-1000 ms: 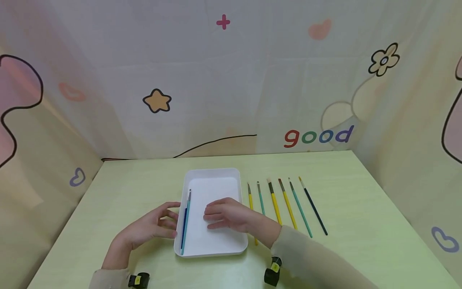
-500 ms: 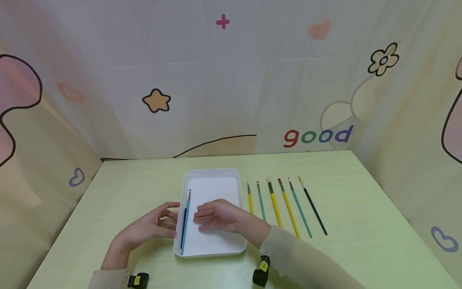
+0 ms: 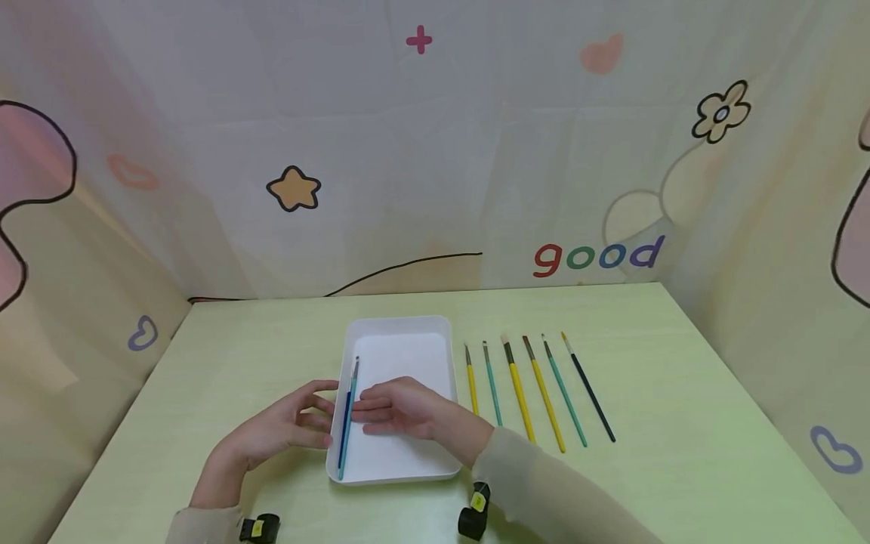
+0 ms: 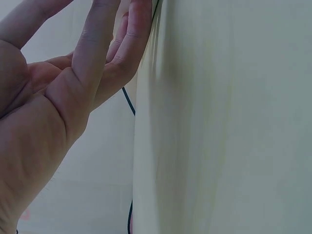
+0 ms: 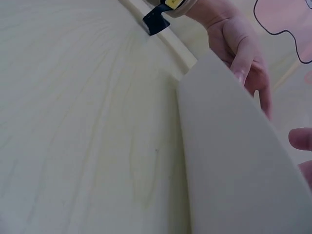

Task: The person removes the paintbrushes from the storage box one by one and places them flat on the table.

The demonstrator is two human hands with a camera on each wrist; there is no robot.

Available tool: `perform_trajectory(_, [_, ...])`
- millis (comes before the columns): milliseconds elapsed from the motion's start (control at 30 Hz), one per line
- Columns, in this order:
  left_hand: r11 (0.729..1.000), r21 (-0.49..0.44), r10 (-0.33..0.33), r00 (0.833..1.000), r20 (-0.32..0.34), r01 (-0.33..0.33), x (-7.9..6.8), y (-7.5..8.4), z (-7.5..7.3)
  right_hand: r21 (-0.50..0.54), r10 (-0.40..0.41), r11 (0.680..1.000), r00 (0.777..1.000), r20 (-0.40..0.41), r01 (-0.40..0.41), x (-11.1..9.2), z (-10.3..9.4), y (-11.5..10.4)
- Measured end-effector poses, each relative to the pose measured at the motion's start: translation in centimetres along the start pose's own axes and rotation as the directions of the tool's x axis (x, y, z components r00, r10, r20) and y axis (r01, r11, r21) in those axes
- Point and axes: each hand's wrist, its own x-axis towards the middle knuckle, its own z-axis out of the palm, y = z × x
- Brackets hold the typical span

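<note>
In the head view a white tray [image 3: 408, 340] lies on the table with two slim paintbrushes along its left side: a dark blue paintbrush [image 3: 344, 429] and a teal paintbrush [image 3: 350, 423]. My left hand [image 3: 275, 427] is at the tray's left edge, thumb and fingertips right at the rim, fingers loosely bent. Over the tray, my right hand [image 3: 401, 409] has its fingers extended leftward and holds nothing. Its fingertips are right beside the teal brush. In the right wrist view the tray's outer wall [image 5: 229, 161] stands between the camera and my left hand [image 5: 243, 58].
Several paintbrushes lie in a fanned row right of the tray: yellow ones like the yellow paintbrush [image 3: 519, 389], teal ones like the teal-handled paintbrush [image 3: 566, 393], and a black paintbrush [image 3: 590, 389] at the far right. A printed cloth [image 3: 435, 151] hangs behind the table [image 3: 680, 453].
My right hand has slid left across the tray, from its middle to beside the two brushes. My left hand and the tray have stayed in place.
</note>
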Motion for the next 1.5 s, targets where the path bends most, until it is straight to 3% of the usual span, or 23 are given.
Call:
perform_trajectory(267, [1.0, 0.006, -0.005, 1.0, -0.002, 0.005, -0.1, 0.0, -0.1, -0.024, -0.027, 0.999, 1.0, -0.014, 0.026, 0.7, -0.1, 0.4])
perform_trajectory(500, [1.0, -0.003, 0.015, 1.0, 0.016, -0.015, 0.0, 0.0, 0.0, -0.136, -0.029, 0.99, 0.999, 0.035, 0.033, 0.9, 0.0, 0.4])
perform_trajectory(800, [1.0, -0.009, 0.017, 1.0, 0.026, -0.017, 0.0, -0.1, -0.1, -0.27, -0.109, 0.957, 0.994, 0.002, 0.105, 1.9, 1.0, 1.5])
perform_trajectory(1067, [0.999, -0.013, 0.045, 0.998, 0.043, -0.044, 0.2, -0.1, -0.1, -0.26, -0.144, 0.958, 0.986, -0.088, 0.117, 2.0, 2.3, 1.6])
perform_trajectory(1500, [0.999, -0.013, 0.043, 0.998, 0.038, -0.042, 0.0, -0.2, -0.1, -0.19, -0.133, 0.975, 0.987, -0.086, 0.115, 2.0, 2.6, 1.5])
